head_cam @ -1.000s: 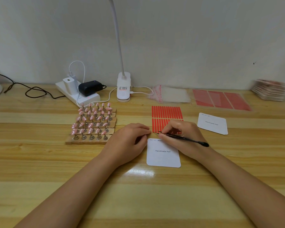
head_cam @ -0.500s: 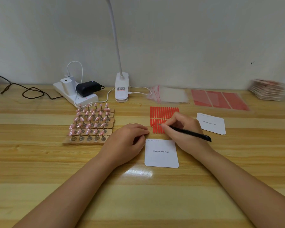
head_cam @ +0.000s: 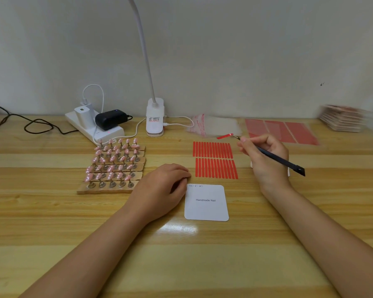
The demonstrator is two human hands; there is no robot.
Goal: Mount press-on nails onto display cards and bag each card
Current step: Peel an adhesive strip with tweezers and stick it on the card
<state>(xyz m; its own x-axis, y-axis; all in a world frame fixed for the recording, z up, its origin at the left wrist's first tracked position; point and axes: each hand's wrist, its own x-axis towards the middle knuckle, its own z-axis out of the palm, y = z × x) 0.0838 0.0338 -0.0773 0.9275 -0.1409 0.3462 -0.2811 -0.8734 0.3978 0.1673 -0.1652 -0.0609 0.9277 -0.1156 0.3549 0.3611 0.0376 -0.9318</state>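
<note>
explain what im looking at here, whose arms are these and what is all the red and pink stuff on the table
There is no machine: these are a person's two bare arms, seen from a camera worn on their head, looking forward and down at a wooden table. The right hand holds a thin black tool with one small red strip lifted on its tip. Below it lies a sheet of red strips. The left hand rests beside a white card printed "Handmade Nail". To the left, pink press-on nails stand on small pegs in a wooden holder. At the back sit a power strip, a clip lamp and clear bags.
</note>
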